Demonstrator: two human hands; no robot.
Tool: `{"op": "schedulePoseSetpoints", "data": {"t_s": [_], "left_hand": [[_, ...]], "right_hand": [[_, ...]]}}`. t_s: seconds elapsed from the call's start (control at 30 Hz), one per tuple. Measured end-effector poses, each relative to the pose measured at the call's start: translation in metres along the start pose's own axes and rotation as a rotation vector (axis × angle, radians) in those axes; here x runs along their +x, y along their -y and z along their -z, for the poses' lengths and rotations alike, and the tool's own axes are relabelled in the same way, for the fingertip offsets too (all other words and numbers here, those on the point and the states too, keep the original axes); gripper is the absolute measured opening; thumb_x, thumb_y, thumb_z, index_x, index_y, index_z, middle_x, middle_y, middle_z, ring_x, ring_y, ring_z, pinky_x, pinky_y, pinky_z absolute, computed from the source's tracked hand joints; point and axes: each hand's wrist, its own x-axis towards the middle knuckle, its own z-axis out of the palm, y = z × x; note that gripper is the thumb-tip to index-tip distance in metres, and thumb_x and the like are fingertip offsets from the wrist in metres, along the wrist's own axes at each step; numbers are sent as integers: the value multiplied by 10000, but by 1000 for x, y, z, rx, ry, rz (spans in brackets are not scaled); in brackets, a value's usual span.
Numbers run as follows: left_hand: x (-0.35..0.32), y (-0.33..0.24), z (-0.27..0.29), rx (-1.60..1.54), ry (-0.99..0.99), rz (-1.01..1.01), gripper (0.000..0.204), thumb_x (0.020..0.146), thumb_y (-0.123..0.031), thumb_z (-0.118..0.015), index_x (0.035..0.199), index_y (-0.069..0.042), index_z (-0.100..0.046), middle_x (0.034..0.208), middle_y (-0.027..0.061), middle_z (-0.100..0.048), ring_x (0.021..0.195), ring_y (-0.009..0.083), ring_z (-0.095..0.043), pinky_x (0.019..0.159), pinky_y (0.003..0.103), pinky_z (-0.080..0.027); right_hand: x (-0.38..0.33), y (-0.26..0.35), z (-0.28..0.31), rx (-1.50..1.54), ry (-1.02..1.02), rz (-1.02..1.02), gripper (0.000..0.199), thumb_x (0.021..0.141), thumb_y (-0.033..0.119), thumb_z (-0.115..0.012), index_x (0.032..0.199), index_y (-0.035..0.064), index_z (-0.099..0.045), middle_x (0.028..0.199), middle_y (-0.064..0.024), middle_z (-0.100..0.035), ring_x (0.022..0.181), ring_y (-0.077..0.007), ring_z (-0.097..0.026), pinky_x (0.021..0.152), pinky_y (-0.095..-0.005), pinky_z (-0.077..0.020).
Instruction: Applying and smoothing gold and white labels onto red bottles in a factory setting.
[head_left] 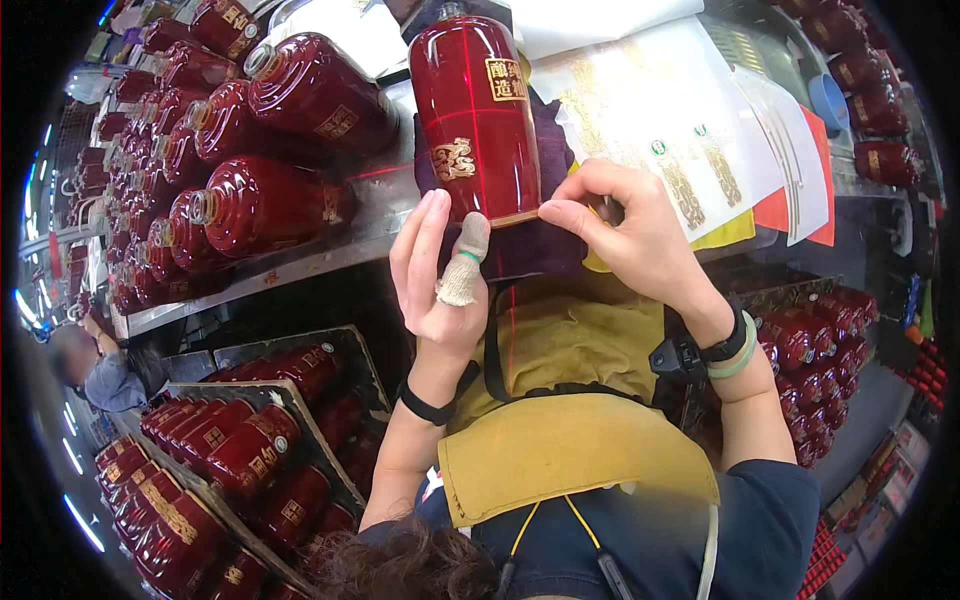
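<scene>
A glossy dark red bottle with gold decals lies on a dark purple cloth, its base toward me. A thin gold strip runs along the base edge. My left hand has its fingers stretched out against the lower left of the bottle; its thumb, in a knitted finger cot with a green band, presses near the strip's left part. Thumb and forefinger of my right hand pinch the strip's right end at the base corner. Red light lines cross the bottle.
Many red bottles crowd the metal bench on the left. White decal sheets lie to the right, with an orange sheet and a blue bowl beyond. Wooden crates of bottles stand below left. A person is farther left.
</scene>
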Motion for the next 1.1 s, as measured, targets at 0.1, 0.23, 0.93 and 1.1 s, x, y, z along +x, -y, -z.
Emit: {"op": "schedulePoseSetpoints", "data": {"t_s": [0.1, 0.23, 0.93, 1.1], "left_hand": [[11, -12, -1, 136, -13, -62, 235, 842, 72, -770, 1072, 31, -750, 1243, 178, -704, 1180, 370, -649, 935, 422, -597], [18, -12, 0, 17, 112, -96, 314, 825, 101, -776, 1134, 57, -737, 1221, 186, -712, 1135, 334, -676, 950, 399, -575], [17, -7, 2, 14, 95, -114, 326, 837, 95, -776, 1157, 60, -725, 1151, 160, -737, 1081, 352, -707, 935, 422, -579], [5, 1, 4, -83, 51, 51, 335, 852, 139, -742, 1182, 104, -693, 1199, 201, -713, 1091, 316, -706, 936, 381, -588]], "right_hand": [[2, 1, 1, 6, 1, -20, 192, 897, 174, -781, 903, -16, -756, 787, -129, -723, 691, -214, -649, 652, -342, -481], [2, 1, 2, -9, 1, -27, 184, 895, 167, -782, 901, -15, -759, 786, -131, -723, 695, -214, -656, 649, -343, -484], [2, 3, -5, 32, -8, 10, 186, 894, 151, -791, 893, -28, -739, 737, -97, -689, 620, -147, -595, 595, -304, -468], [3, 6, -9, 13, -47, 85, 193, 895, 151, -791, 870, -26, -717, 723, -80, -666, 602, -135, -582, 570, -305, -459]]}}
